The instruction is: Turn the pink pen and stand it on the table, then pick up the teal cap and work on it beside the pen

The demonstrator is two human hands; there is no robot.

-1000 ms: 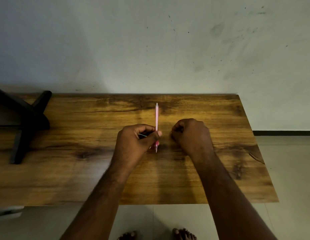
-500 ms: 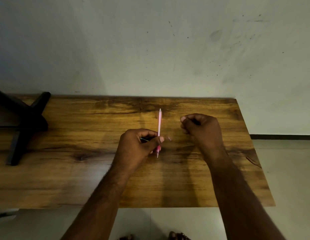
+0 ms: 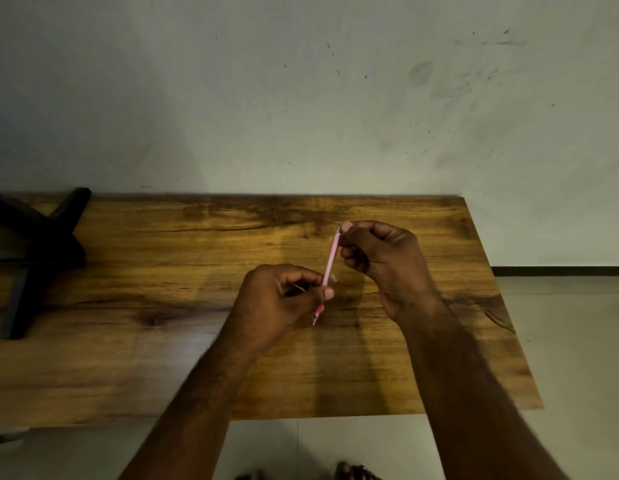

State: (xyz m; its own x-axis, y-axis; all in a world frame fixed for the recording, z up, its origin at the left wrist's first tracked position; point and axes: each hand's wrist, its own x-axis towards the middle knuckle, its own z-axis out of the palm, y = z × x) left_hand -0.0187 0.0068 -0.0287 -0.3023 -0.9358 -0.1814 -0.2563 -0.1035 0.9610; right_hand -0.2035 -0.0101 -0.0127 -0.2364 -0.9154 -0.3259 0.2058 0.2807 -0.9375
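Observation:
A thin pink pen (image 3: 330, 259) is held above the wooden table (image 3: 162, 341), its tip pointing down towards me and its top leaning right. My left hand (image 3: 276, 303) pinches the pen's lower part between thumb and fingers; a thin pale sliver shows inside its curled fingers, too small to identify. My right hand (image 3: 380, 261) has its fingers curled and its thumb and forefinger pinch the pen's top end.
A black cross-shaped stand (image 3: 34, 258) lies on the table's left part, near the back. A marked pale wall rises behind the table. The table's right edge gives onto a tiled floor (image 3: 560, 341). Toes show at the bottom edge.
My right hand rose from beside the pen's middle and moved to its top end, now pinching it. The pen has tilted to the right. My left hand kept its hold.

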